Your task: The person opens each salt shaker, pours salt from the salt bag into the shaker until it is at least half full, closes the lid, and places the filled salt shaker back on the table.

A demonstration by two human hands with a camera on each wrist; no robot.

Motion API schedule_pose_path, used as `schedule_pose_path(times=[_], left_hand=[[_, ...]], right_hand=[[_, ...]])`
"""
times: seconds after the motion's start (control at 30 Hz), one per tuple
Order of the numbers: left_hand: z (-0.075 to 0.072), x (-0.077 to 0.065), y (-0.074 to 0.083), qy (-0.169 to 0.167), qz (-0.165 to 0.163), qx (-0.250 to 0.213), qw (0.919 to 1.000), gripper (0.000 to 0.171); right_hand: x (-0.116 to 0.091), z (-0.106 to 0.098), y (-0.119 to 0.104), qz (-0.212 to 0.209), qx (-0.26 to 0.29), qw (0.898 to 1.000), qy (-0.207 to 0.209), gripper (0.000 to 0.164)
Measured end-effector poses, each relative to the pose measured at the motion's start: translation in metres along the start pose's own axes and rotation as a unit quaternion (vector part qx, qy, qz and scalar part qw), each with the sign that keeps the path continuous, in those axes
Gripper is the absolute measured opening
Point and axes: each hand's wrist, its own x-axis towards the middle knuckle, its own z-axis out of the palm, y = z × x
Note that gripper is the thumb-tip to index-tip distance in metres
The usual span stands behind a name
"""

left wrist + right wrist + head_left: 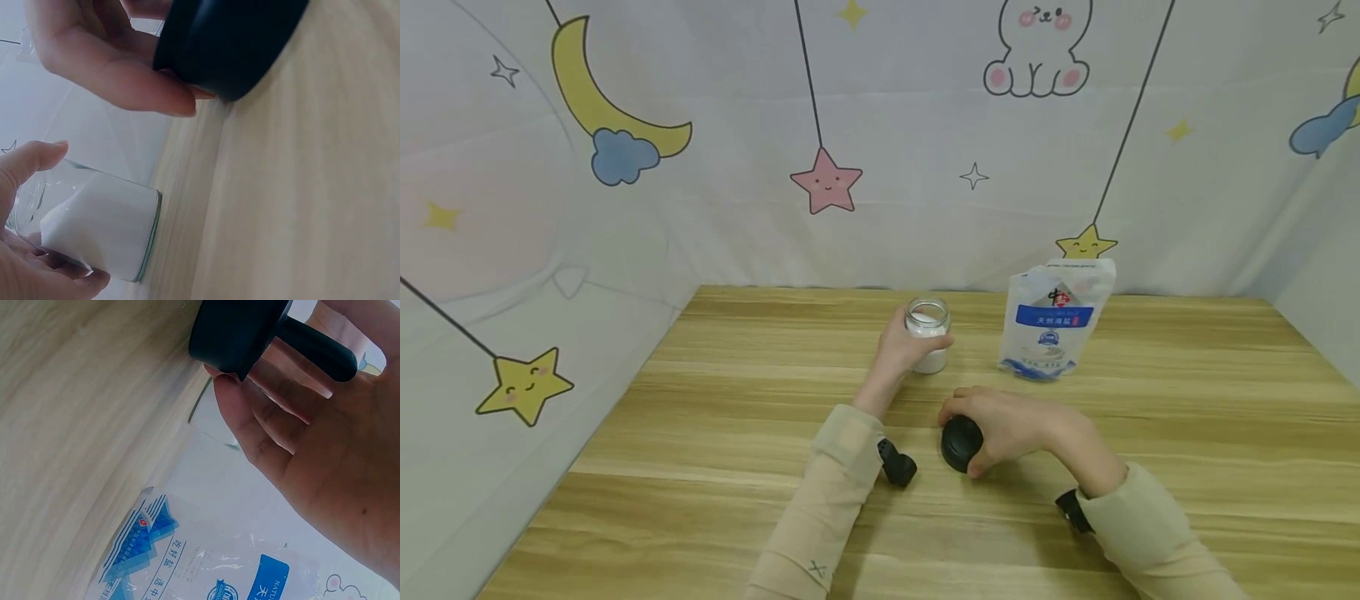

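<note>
My left hand (904, 343) is wrapped round a clear glass jar (936, 358) partly filled with white grains. The jar stands uncovered, and its contents (100, 219) are heaped at a slant in the left wrist view. Low over the table's middle, my right hand (1011, 423) grips a black round piece (962, 444) between thumb and fingers. A stubby stem (322, 350) sticks out from it towards the palm in the right wrist view; its exact kind is unclear. Beyond the right hand stands a white-and-blue salt pouch (1052, 337).
A wood-grain table (700, 433) lies under everything. White cloth printed with stars, a moon and an animal (1037, 50) hangs behind it and along the sides. A small black device (898, 465) sits at the left wrist, another (1072, 510) at the right.
</note>
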Motion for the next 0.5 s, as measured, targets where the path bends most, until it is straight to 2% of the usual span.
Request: schedule_pose_path(times=[0.5], left_hand=[[-0.0007, -0.0011, 0.0011, -0.006, 0.000, 0.005, 1.0000, 0.087]], right_hand=[[-0.0003, -0.0008, 0.0013, -0.004, 0.002, 1.000, 0.005, 0.055]])
